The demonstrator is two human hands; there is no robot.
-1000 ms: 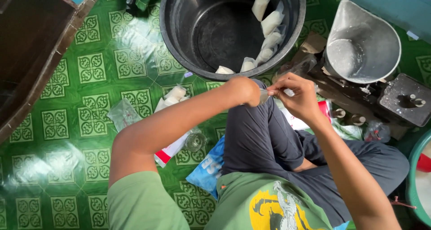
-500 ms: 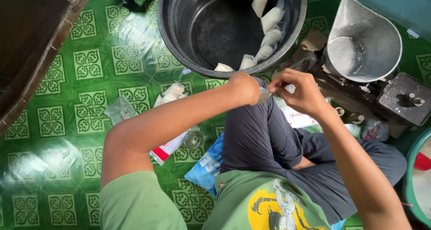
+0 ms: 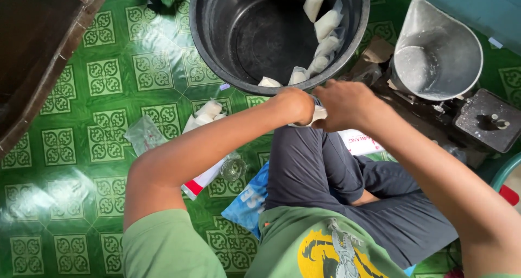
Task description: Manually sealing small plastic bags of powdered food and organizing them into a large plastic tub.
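I sit cross-legged on a green patterned floor. My left hand [image 3: 296, 105] and my right hand [image 3: 347, 104] meet above my knee, both closed around a small clear plastic bag of white stuff [image 3: 319, 114] that is mostly hidden between them. Just beyond my hands stands a large black tub [image 3: 217, 55] with several filled white bags [image 3: 323, 31] leaning along its right inner wall.
A metal scoop-shaped pan [image 3: 434, 52] sits on a dark scale [image 3: 488, 123] at the right. Loose plastic bags [image 3: 144, 134], a small glass [image 3: 233, 169] and a blue packet [image 3: 252, 199] lie by my left leg. A dark wooden box [image 3: 38, 55] stands at the left.
My right hand has come down and closed over the bag beside my left hand; earlier its fingers were raised, pinching the bag's top. The view has shifted slightly.
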